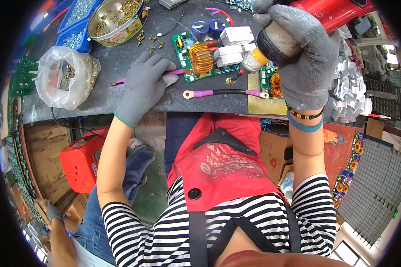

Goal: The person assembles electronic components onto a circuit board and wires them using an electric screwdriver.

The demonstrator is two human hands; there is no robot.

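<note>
Circuit board on the bench: one cable at its edge, one driver beside it

Count, main board: 1 copper coil, 2 dark blue capacitors. It lies flat on the dark bench top, just ahead of your left hand. A second board shows in part to its right, with 1 coil visible.

Count, cables by your hands: 2. One is the purple-sleeved cable under your left hand; the other, a black cable with purple ends and 2 ring terminals, lies loose nearer you.

Count, containers: 1 round tin of brass screws, 2 blue bins, 1 clear bag. Several loose screws by the tin; some overlap, exact number not readable.

Left hand: gloved, fingers nearly straight and close together, thumb and forefinger pinching the purple sleeve at the board's near-left edge.

Right hand: gloved, closed around the red power driver. Its bit slants down-left, a brass piece at the tip, between board and loose cable; you cannot tell whether it touches the bench.
</note>
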